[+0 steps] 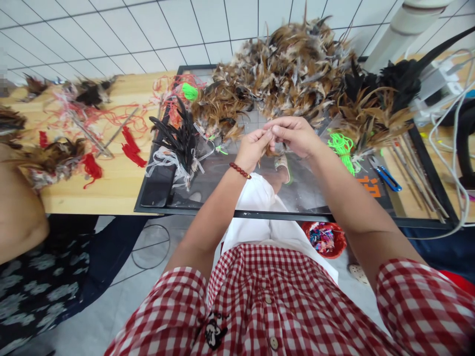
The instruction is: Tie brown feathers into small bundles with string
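My left hand [256, 147] and my right hand [296, 134] meet over the transparent black-framed board [237, 213], fingertips pinched together. A little of a brown feather [273, 149] shows beneath the fingers; the rest is hidden by them. Just behind my hands rises a big heap of brown and grey feathers [297, 74]. To the left of my left hand lies a bundle of black feathers [181, 136] with clear plastic strips. Bright green cord [342, 148] lies right of my right wrist, beside more brown feathers [374, 113].
Blue-handled snips [386, 174] and several thin sticks [419, 173] lie on the right. A dark phone [155, 184] rests at the board's left end. Red thread [132, 148] and feathers cover the wooden table; another person's arm [20, 207] is at far left. White cables [454, 148] hang right.
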Demonstrator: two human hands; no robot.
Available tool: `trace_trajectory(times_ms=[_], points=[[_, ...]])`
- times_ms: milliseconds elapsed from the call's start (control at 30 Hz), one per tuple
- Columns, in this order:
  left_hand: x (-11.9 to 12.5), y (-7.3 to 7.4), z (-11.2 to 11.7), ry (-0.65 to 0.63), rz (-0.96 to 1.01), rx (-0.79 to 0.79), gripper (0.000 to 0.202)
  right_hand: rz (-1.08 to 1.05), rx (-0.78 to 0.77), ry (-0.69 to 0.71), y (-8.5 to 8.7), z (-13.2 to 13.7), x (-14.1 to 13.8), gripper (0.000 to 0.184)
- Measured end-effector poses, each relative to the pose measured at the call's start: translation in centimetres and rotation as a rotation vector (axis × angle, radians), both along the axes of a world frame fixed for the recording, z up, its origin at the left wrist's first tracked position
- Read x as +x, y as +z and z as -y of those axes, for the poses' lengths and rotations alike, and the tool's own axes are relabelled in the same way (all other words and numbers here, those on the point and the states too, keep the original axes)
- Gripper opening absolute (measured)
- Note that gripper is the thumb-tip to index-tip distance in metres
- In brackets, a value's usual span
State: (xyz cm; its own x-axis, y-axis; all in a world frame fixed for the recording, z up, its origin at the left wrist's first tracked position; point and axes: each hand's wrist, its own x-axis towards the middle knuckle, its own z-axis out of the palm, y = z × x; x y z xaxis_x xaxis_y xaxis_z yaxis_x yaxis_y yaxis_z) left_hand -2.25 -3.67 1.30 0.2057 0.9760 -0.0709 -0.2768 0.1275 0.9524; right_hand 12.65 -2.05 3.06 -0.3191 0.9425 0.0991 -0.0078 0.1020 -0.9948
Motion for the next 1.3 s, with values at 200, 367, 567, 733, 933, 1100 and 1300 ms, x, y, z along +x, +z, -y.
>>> trace_trajectory(times_ms=[200,367,567,733,933,1100,1300], points=[[0.0,0.1,0.2,-0.095,-0.009,0.028,0.034,-0.054,-0.008,-0.107,0.0,0.1,-0.4,0.047],[0.5,0.0,0.3,-0.034,-0.011,0.005,0.030,-0.055,-0.029,-0.185,-0.5,-0.1,-1.0,0.040],[0.1,-0.2,-0.2,0.144,-0.014,-0.008,0.025,0.111,0.052,-0.272,-0.6,-1.5,1.0,0.025],[-0.7,-0.4,-1.1,0.237,0.058,-0.048,0.027,0.612,0.183,-0.315,-2.2,-3.0,4.6,0.026],[-1.0,-0.8,-1.6,0.256,0.061,-0.077,0.029,0.819,0.254,-0.057,-3.2,-2.7,3.9,0.029],[-0.8,-0.9,-1.6,0.298,0.039,-0.019,0.025,0.577,0.159,-0.022,-0.4,-1.1,2.0,0.014],[-0.1,-0.7,-0.7,0.284,-0.110,0.148,0.024,0.519,0.243,-0.087,0.9,-0.3,1.7,0.008]])
